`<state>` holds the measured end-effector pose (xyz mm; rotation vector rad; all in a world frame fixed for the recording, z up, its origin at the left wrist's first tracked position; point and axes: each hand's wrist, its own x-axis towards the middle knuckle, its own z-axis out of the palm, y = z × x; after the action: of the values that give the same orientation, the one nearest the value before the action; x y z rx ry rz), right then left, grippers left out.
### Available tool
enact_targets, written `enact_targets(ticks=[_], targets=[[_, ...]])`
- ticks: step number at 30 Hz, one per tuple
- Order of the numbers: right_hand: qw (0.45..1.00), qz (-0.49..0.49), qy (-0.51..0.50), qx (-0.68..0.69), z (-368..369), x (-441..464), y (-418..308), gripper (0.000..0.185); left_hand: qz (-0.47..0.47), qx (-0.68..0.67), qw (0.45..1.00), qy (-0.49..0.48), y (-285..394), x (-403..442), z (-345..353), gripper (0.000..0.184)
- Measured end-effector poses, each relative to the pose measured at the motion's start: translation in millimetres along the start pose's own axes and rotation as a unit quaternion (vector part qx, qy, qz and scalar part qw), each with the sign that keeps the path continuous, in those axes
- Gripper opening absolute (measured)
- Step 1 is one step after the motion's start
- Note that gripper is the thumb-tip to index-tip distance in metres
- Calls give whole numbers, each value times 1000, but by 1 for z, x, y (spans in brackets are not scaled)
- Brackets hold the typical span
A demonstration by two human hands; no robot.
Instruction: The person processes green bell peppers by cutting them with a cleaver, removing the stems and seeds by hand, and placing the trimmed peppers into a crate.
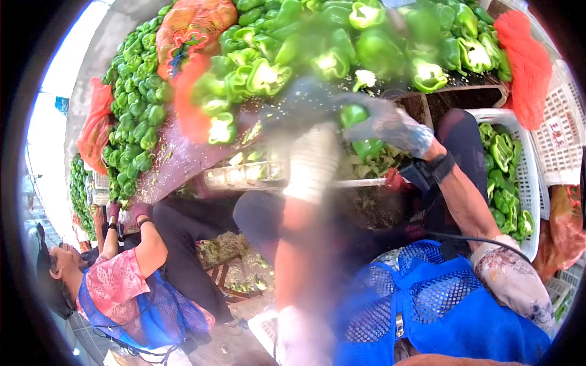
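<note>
My right hand [394, 127], in a grey-coated glove, grips a green bell pepper [368, 148] with thumb and fingers around it. Just left of it, my left hand [305, 113] is a dark smear with a pale glove cuff. Motion blur hides its fingers and anything in them. Both hands are at the front edge of a table heaped with peppers. Cut pepper halves [268, 77] with pale cores showing lie beyond my left hand. A loose pepper core [365, 79] is just past the hands. Below them, scraps [390, 160] fill a bin.
A white crate [530, 201] of cut peppers stands by my right arm. Red mesh bags [522, 67] hang at the right, and an orange net sack [192, 30] lies on the table. Whole peppers [131, 110] pile up at left, where a co-worker [122, 274] sits.
</note>
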<state>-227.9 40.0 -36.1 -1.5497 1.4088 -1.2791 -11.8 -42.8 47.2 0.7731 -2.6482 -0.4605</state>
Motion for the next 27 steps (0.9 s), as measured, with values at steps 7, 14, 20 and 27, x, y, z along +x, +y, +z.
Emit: enact_targets(ticks=[7,14,20,27], targets=[[982,52,98,-156,3,5,-106,71,-359,-7,922,145,-88,15,-58,20],[963,-12,71,-259,28,36,-127,78,-351,-265,816,374,-203,19,-35,27],[821,-147,-26,-551,50,123,-91,61,-291,-595,692,286,-199,24,-30,27],[817,-168,45,-550,72,116,-88,50,-258,-406,802,355,-187,3,7,48]])
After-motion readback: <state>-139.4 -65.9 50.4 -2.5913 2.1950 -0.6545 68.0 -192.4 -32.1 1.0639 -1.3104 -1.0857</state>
